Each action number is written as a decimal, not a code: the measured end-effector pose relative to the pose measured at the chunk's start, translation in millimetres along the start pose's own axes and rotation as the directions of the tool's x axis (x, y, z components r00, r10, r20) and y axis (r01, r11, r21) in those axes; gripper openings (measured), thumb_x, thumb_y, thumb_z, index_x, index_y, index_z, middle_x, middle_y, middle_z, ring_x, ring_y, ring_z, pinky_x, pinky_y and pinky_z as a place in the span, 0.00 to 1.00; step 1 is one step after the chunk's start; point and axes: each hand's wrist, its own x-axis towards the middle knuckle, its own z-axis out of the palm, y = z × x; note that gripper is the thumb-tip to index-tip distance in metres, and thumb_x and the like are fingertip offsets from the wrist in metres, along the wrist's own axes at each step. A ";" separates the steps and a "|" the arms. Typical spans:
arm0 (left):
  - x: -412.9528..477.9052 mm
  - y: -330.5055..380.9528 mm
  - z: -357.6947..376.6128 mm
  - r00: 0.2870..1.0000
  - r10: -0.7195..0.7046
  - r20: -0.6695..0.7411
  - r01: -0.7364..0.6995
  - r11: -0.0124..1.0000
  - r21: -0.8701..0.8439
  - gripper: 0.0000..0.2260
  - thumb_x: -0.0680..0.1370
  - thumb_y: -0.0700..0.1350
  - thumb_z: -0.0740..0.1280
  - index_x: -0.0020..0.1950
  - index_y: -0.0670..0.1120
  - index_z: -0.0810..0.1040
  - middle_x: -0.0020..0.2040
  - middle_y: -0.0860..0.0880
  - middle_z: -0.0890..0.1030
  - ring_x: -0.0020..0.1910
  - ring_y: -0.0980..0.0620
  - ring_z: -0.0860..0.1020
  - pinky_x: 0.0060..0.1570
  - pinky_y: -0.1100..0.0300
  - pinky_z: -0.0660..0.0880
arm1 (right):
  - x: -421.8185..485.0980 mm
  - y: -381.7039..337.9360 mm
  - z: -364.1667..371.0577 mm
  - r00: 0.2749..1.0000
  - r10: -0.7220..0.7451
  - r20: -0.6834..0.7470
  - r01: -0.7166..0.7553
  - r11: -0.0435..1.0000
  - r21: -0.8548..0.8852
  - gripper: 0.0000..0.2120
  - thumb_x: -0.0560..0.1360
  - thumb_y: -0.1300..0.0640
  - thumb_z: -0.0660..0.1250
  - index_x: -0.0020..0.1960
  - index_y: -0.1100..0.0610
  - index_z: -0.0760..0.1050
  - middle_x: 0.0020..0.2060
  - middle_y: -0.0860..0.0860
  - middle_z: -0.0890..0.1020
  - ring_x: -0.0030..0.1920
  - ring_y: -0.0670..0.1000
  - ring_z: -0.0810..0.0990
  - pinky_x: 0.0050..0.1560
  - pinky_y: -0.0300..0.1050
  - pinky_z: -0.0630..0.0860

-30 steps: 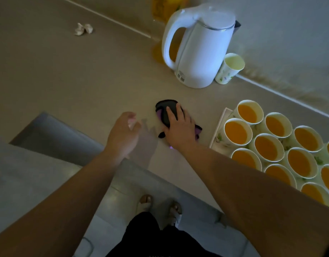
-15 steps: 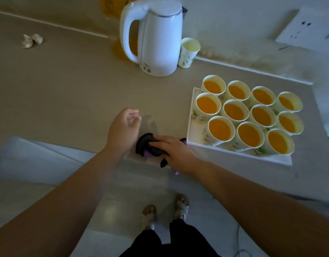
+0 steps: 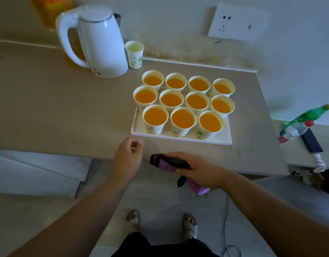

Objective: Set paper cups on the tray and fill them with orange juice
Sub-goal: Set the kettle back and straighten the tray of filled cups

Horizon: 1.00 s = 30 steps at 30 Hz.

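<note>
The beige counter [image 3: 48, 108] fills most of the view, its near edge running left to right just in front of the person's hands. On it, toward the right, sits the white tray [image 3: 180, 139], a rectangle with its long axis running left to right, parallel to the counter's front edge and set a little back from it. The tray carries eleven paper cups [image 3: 155, 117], all upright and packed rim to rim in three rows: four at the back, four in the middle, three in front. Each holds orange juice [image 3: 182, 118] close to the brim.

Behind the tray at the left stands a white kettle [image 3: 102, 45], upright, handle to the left, spout toward the wall. Just beside it on the right is one more paper cup, the lone cup [image 3: 134, 54], off the tray; its inside looks pale and shows no orange.

The right hand [image 3: 199, 171] hovers at the counter's front edge, fingers wrapped closed around a purple and black device [image 3: 169, 163] whose long axis slants from upper left down to lower right. The left hand [image 3: 128, 156] is near the tray's front left corner, fingers loosely curled inward and holding nothing.
</note>
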 end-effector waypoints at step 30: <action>-53.9 80.3 175.9 0.878 0.266 0.399 -0.448 0.751 0.485 0.22 0.81 0.48 0.59 0.75 0.50 0.61 0.75 0.53 0.60 0.73 0.50 0.59 0.70 0.57 0.60 | -9.9 150.3 -135.8 0.947 -0.043 -0.319 -0.247 0.540 -0.804 0.26 0.80 0.57 0.57 0.75 0.45 0.55 0.71 0.50 0.63 0.58 0.59 0.70 0.52 0.51 0.71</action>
